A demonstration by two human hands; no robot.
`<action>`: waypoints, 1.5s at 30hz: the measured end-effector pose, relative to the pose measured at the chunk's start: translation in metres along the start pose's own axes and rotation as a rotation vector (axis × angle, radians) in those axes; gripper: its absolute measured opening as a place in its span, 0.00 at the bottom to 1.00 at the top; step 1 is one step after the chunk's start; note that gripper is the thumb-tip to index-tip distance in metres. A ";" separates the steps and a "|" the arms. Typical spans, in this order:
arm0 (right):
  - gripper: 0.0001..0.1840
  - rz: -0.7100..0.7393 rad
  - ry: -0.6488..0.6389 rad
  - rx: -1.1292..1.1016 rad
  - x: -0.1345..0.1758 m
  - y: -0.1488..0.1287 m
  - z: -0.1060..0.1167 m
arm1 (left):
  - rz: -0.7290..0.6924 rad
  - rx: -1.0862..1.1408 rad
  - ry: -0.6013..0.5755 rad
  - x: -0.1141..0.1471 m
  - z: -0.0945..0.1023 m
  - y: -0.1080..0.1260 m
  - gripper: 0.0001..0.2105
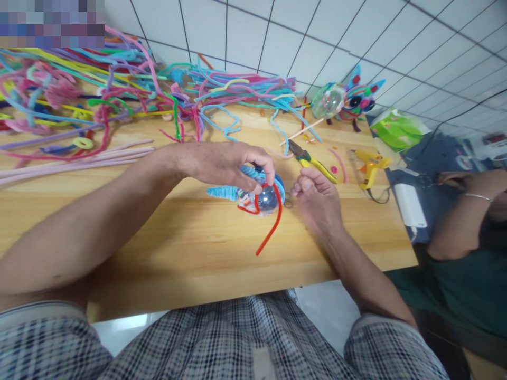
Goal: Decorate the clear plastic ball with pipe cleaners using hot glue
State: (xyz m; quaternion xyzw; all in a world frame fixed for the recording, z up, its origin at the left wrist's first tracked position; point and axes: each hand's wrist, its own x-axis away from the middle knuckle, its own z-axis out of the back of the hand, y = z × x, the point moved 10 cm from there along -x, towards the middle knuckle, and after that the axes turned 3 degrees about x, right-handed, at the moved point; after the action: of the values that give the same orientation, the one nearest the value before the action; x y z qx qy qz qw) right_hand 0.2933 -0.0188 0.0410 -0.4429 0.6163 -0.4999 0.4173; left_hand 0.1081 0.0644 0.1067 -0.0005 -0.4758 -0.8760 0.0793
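My left hand [233, 162] reaches over a small craft figure with a clear plastic ball [269, 199]. Its thumb and forefinger pinch a red pipe cleaner [277, 221] that bends over the ball, one end curving free toward me. Blue wound pipe cleaner pieces [222, 193] stick out on the figure's left, partly hidden by my fingers. To the right of the ball, apart from it, my right hand [317, 196] is closed, thumb against curled fingers; what it holds, if anything, is hidden. Pliers with yellow handles [311, 159] lie just beyond it.
Piles of coloured pipe cleaners [245, 89] cover the table's back and left. A finished-looking figure with a clear ball [330, 100] stands at the back right. A yellow glue gun [371, 168] and a white power strip [410, 205] lie right, near another person's arm [467, 211].
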 end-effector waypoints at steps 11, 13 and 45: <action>0.23 -0.014 0.017 -0.028 -0.001 0.001 0.004 | 0.013 -0.011 0.014 0.000 0.001 -0.005 0.18; 0.23 -0.015 0.014 -0.030 -0.001 0.001 0.003 | 0.016 -0.009 0.015 0.000 0.001 -0.005 0.18; 0.26 0.012 0.007 0.057 0.003 -0.002 -0.002 | 0.021 -0.017 0.007 -0.001 0.001 -0.002 0.20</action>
State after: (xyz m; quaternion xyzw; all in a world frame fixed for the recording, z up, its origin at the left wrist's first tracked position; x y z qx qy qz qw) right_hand 0.2910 -0.0214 0.0434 -0.4254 0.6060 -0.5161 0.4307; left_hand 0.1088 0.0659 0.1057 -0.0030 -0.4682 -0.8790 0.0902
